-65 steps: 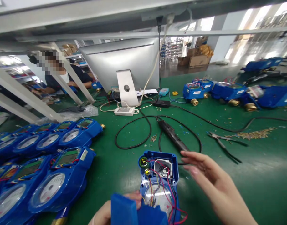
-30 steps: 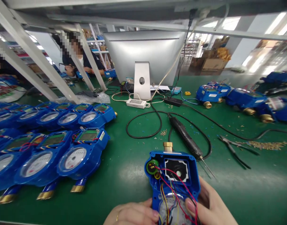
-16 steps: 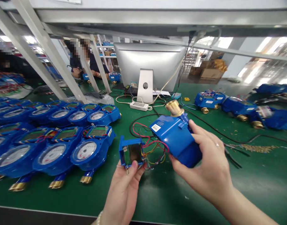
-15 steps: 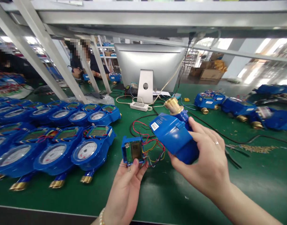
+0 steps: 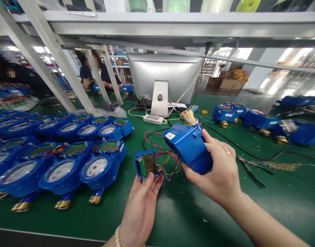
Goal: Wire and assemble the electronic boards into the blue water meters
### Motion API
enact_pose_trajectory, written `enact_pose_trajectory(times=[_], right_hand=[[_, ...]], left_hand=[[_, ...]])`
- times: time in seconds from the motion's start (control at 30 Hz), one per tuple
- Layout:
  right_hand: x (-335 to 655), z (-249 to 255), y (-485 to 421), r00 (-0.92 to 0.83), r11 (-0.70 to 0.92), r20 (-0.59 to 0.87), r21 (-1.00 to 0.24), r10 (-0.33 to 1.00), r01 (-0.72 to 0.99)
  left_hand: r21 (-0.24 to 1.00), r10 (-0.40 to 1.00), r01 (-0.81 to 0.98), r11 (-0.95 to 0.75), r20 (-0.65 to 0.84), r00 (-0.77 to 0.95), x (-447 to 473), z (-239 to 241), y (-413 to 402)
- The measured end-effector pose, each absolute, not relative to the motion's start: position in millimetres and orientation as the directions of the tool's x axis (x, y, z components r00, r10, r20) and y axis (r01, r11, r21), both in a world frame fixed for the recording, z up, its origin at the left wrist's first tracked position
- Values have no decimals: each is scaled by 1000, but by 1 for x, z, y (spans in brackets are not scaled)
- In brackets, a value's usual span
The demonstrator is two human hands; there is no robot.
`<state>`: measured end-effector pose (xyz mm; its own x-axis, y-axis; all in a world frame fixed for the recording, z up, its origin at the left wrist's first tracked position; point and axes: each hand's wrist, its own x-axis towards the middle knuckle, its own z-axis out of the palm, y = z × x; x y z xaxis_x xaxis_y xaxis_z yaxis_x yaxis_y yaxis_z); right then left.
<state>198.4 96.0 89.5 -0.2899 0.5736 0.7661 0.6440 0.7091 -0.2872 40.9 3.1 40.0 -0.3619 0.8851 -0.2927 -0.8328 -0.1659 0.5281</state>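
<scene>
My left hand (image 5: pixel 143 197) grips a small blue display module (image 5: pixel 148 164) with a green circuit board and a dark screen, my thumb along its lower edge. In my right hand (image 5: pixel 221 168) is a blue water meter (image 5: pixel 189 145), tilted, with a brass threaded end (image 5: pixel 189 117) pointing away and up. A white barcode label (image 5: pixel 170 136) shows on its casing; its dial is turned out of sight. Several thin coloured wires (image 5: pixel 170 159) run between the module and the meter.
Rows of blue water meters (image 5: pixel 96 167) with dials face up fill the left side. Behind stand a monitor (image 5: pixel 162 73) and a white power adapter (image 5: pixel 152 119). Pliers (image 5: pixel 251 169) lie at right, near more meters (image 5: pixel 262 120). A co-worker (image 5: pixel 100 73) sits across, beyond the shelf posts.
The water meter in my right hand has shifted slightly left and tilted a little, closer to the module. My left hand still holds the module. The camera view has tipped up slightly.
</scene>
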Motion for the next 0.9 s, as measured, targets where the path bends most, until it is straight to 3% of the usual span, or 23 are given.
enact_pose_trajectory(times=[0.07,0.13,0.2,0.3,0.5,0.6,0.7,0.8,0.9], right_hand=[[200,89,97,-89,476,505,-720,859,505],[203,84,99,-36,130,125,-950,991,284],[205,74,100,-102,-85,-101,-986,990,146],[205,53,93,-206,-255,-257,-966,944,35],[199,26,64,-334,-438,-388,-895,859,-88],[209,27,61,-370,-436,-387,-898,845,-55],[233,37,76,-390,-232,-310,-944,867,234],[257,58,100,-376,125,-129,-805,918,580],[262,84,118,-339,368,190,-705,922,606]], left_hand=[[596,880,-775,-209,-231,-415,36,43,6],[655,867,-715,-245,-182,-463,31,49,10],[716,869,-655,-242,-141,-475,26,56,16],[819,895,-542,-188,-85,-439,22,63,29],[911,921,-393,-128,-38,-389,21,66,57],[919,934,-374,-126,-18,-358,21,66,64],[928,945,-353,-122,-1,-328,21,64,68],[941,958,-318,-114,19,-287,21,61,71],[951,964,-286,-115,38,-263,23,60,74]])
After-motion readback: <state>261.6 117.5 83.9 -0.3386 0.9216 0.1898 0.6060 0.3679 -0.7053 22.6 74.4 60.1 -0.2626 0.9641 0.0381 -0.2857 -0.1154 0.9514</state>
